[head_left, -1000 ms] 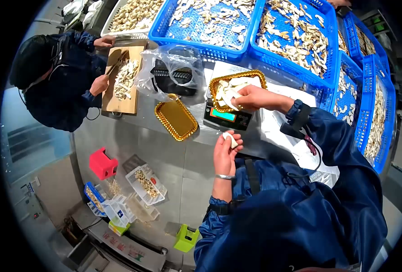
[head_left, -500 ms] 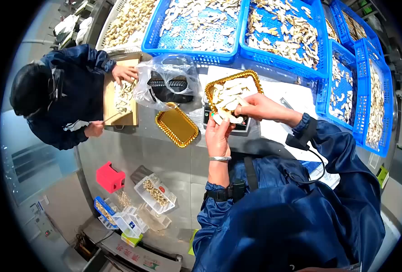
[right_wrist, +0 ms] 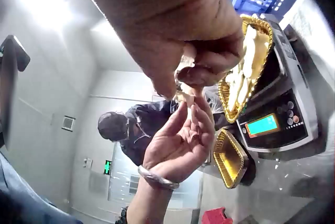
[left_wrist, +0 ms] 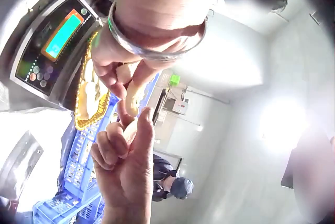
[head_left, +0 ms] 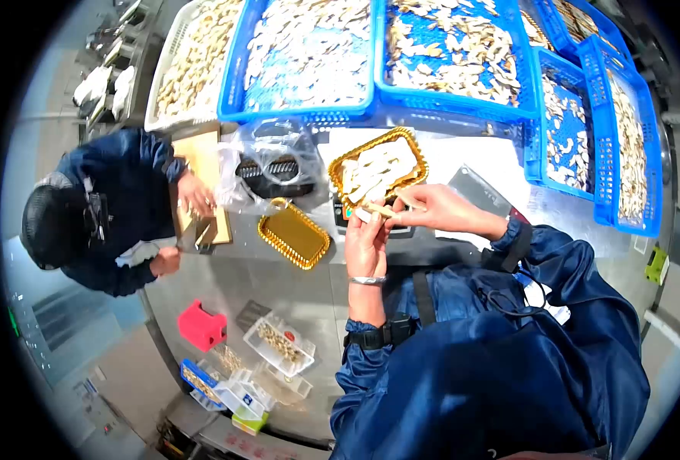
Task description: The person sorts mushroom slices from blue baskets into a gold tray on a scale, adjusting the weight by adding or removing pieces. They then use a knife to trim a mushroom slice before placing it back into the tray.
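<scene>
Close together over the near edge of a gold tray (head_left: 425, 166), my two hands almost meet. My left hand (head_left: 364, 244), with a silver bracelet at its wrist, holds a pale mushroom slice (left_wrist: 134, 98) between thumb and fingers. My right hand (head_left: 446, 208) pinches another pale slice (left_wrist: 131, 131) opposite it. White mushroom slices (head_left: 377, 170) are heaped in the tray. Beneath it is a digital scale (right_wrist: 277, 130) with a lit green display. To the left lies a second gold tray (head_left: 294, 234).
Blue crates (head_left: 302, 109) of sliced mushrooms line the back and right, beside a white crate (head_left: 156, 107) of whole ones. A plastic bag (head_left: 236, 172) lies left of the scale. Another person (head_left: 110, 207) works at a cutting board (head_left: 221, 225). Bins (head_left: 267, 349) stand on the floor.
My left hand, earlier palm up below the scale, has come up to the tray's near edge. My right hand has drawn back from the heaped slices to meet it. The head view has shifted.
</scene>
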A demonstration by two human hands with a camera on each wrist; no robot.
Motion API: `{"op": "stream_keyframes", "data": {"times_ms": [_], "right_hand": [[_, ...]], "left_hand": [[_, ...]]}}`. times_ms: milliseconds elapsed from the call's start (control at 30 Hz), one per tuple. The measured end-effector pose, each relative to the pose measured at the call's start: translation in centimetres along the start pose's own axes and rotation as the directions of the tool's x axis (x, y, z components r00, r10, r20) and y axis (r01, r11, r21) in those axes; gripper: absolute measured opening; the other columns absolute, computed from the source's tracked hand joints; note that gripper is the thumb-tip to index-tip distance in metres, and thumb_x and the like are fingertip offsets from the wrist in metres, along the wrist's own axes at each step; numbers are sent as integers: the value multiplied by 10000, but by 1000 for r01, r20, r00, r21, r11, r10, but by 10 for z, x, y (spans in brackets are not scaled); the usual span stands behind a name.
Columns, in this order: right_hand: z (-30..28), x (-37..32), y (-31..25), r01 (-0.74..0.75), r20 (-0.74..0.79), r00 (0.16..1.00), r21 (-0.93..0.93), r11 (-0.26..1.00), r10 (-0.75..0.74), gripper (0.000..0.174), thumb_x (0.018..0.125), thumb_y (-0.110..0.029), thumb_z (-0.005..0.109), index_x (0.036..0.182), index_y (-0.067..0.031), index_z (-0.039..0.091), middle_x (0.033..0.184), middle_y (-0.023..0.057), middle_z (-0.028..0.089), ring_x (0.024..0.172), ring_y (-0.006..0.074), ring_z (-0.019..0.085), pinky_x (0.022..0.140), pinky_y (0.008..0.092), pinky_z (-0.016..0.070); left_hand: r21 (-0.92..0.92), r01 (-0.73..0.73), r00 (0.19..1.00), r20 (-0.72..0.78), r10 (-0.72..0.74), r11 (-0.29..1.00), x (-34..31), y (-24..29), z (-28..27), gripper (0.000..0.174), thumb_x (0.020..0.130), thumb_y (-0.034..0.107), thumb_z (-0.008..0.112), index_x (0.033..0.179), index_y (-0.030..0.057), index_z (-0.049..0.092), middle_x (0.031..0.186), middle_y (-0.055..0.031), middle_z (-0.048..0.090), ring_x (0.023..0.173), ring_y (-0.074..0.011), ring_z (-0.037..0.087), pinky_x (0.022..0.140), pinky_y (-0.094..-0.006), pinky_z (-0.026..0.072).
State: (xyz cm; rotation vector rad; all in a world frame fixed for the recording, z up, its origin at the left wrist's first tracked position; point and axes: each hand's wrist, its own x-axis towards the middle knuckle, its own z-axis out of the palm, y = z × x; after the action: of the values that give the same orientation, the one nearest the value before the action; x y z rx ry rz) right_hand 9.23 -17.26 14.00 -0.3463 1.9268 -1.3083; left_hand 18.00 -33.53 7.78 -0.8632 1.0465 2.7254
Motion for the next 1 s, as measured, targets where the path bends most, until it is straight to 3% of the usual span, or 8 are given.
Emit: {"op": "stream_keyframes", "data": {"times_ms": [133, 200, 467, 600, 667, 733, 867, 1000], "right_hand": [[8, 2, 27, 66, -146, 984, -243, 968, -104, 295, 812, -352, 633, 871, -63, 642, 649, 117, 588, 559, 224, 552, 539, 329, 429], [-4, 0, 28, 78, -135, 986, -163, 983, -101, 323, 809, -386, 586, 880, -75, 632, 729, 158, 618, 662, 339, 593, 603, 402, 454], [-105, 2, 76, -82, -415, 903, 90, 993, 112, 357, 799, -393, 619, 878, -47, 652, 691, 94, 613, 627, 167, 557, 592, 328, 434], [-170, 28, 103, -113, -555, 825, 26, 993, 109, 365, 812, -395, 605, 829, -33, 644, 586, 55, 537, 549, 109, 489, 510, 307, 384], [-199, 48, 110, -64, -589, 807, -17, 998, 42, 375, 812, -398, 591, 851, -28, 641, 641, 88, 589, 589, 168, 555, 553, 343, 419], [-227, 71, 122, 78, -736, 658, -141, 987, -157, 374, 815, -389, 568, 872, -26, 635, 712, 136, 622, 673, 268, 609, 614, 392, 446], [-316, 98, 163, -474, -918, 396, -190, 860, 15, 212, 806, -203, 512, 838, -27, 626, 823, 207, 632, 800, 395, 603, 696, 473, 476], [-336, 106, 184, -670, -869, 493, -359, 649, 28, 186, 783, -152, 522, 794, -25, 657, 806, 198, 646, 778, 359, 633, 655, 445, 503]], "left_hand": [[74, 9, 1000, 21, -10, 997, 4, -5, 10, 323, 879, 69, 566, 1184, 30, 464, 1093, -69, 574, 917, -134, 584, 766, -254, 494], [116, 11, 1000, 26, -14, 993, 7, -7, 17, 331, 882, 81, 567, 1191, 33, 460, 1095, -62, 571, 913, -128, 580, 766, -252, 493], [178, 82, 996, 6, -85, 981, 8, -10, 41, 307, 936, 265, 493, 1156, 50, 506, 1029, -77, 608, 877, -164, 596, 726, -281, 502], [222, 149, 983, 76, -169, 964, 15, -22, 60, 275, 942, 249, 477, 1106, 32, 519, 979, -93, 603, 850, -168, 591, 709, -285, 502], [238, 202, 975, 46, -218, 950, 18, -29, 74, 257, 936, 238, 493, 1089, 34, 524, 966, -103, 606, 838, -179, 592, 704, -296, 494], [253, 258, 958, 58, -281, 932, 24, -32, 86, 248, 933, 233, 500, 1087, 39, 523, 964, -105, 607, 831, -180, 594, 707, -298, 496], [276, 305, 946, 19, -323, 911, 41, -28, 107, 211, 946, 198, 477, 1064, 28, 521, 948, -97, 612, 835, -161, 594, 725, -282, 502], [259, 298, 945, 53, -321, 919, 67, -30, 115, 202, 945, 188, 477, 1056, 24, 523, 951, -100, 612, 827, -153, 593, 716, -266, 494]]}}
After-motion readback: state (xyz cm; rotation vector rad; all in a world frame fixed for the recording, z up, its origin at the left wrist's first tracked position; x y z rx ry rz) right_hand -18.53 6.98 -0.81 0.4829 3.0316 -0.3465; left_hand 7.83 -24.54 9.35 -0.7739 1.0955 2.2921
